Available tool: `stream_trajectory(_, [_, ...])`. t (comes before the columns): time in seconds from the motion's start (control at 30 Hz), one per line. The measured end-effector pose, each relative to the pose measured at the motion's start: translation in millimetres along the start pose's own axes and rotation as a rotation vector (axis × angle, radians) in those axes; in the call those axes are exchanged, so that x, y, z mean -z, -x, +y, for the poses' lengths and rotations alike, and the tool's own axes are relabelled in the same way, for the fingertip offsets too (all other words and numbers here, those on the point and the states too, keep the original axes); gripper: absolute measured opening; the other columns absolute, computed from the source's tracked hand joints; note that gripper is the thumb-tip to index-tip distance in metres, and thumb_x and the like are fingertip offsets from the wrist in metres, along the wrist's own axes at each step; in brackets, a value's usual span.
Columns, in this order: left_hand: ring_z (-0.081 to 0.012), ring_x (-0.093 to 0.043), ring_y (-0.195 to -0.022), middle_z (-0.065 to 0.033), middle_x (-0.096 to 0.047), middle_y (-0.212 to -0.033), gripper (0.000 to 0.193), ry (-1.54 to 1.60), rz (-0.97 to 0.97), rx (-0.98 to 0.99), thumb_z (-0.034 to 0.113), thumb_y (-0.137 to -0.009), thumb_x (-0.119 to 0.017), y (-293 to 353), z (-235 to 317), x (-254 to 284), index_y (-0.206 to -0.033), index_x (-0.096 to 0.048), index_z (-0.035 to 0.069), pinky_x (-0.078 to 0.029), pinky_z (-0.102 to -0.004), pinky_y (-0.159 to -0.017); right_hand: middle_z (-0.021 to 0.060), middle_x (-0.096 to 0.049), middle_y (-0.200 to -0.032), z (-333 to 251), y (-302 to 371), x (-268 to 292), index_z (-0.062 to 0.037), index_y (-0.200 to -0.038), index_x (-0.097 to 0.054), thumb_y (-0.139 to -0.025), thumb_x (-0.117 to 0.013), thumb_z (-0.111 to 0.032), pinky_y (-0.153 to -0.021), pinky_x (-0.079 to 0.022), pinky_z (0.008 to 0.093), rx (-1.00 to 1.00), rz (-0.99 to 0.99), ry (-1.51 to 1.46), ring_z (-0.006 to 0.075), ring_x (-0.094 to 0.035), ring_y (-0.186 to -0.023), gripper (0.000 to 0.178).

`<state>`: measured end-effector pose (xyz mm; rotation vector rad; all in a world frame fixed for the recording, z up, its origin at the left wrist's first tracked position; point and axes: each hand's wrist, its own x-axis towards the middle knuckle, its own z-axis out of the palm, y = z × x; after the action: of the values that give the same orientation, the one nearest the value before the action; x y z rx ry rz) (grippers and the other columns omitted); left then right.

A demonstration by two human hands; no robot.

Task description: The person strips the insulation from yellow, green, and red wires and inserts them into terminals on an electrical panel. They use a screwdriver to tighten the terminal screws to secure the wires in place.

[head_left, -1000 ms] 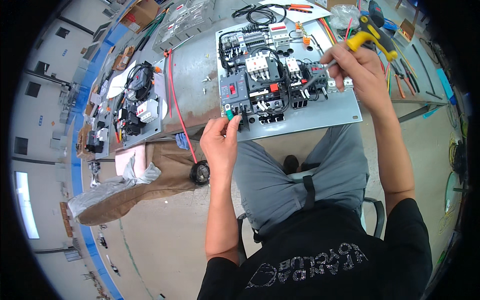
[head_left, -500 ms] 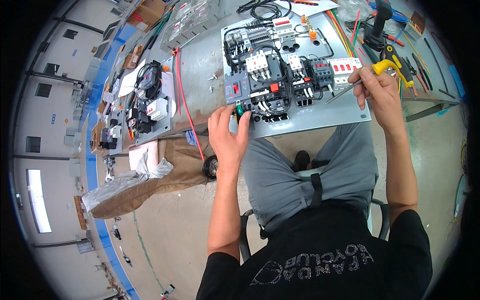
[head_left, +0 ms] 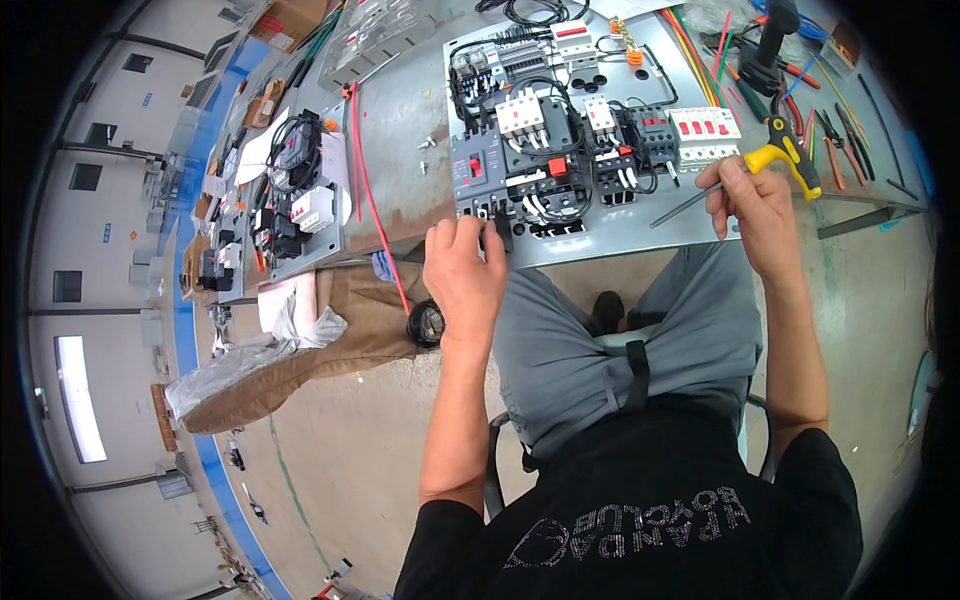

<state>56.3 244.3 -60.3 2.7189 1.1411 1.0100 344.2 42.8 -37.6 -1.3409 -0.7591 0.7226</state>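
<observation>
Grey workbench point(head_left: 400, 115) bears the wired panel point(head_left: 618, 228) above a pale floor point(head_left: 370, 450).

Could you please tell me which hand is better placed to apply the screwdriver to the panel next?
Probably the right: the right hand holds the yellow-and-black screwdriver, its shaft extending over the panel, whereas the left hand is at the lower end of the grey breaker.

The person's left hand point(head_left: 465, 275), near mid-frame, shows its back, fingers point(head_left: 444, 236) bent, the grip hard to make out; the right hand point(head_left: 760, 212), right of centre, is curled closed.
</observation>
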Motion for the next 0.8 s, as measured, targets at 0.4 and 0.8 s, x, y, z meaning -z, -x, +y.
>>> stream_trajectory(0.4, [-0.0314,-0.059,-0.081,-0.0105,-0.057,-0.082,0.017,-0.071,-0.151,-0.219,0.003,-0.083,-0.076,-3,-13,12,-0.099,-0.072,0.005,-0.046,-0.0447,-0.069,0.0016,-0.064,-0.074,4,1,-15,0.0016,-0.098,-0.075,-0.110,-0.059,-0.033,-0.053,-0.047,0.0233,0.034,-0.029,-0.019,0.0072,-0.058,-0.059,0.040])
stream_trajectory(0.8, [-0.0300,-0.060,-0.082,-0.0094,-0.060,-0.084,0.030,-0.121,-0.257,-0.287,0.003,-0.079,-0.077,-3,-18,15,-0.110,-0.073,0.003,-0.046,-0.0430,-0.071,0.0021,-0.064,-0.075,6,6,-10,0.0023,-0.100,-0.074,-0.110,-0.059,-0.034,-0.053,-0.047,0.0233,0.008,-0.034,-0.035,0.0076,-0.059,-0.060,0.041])
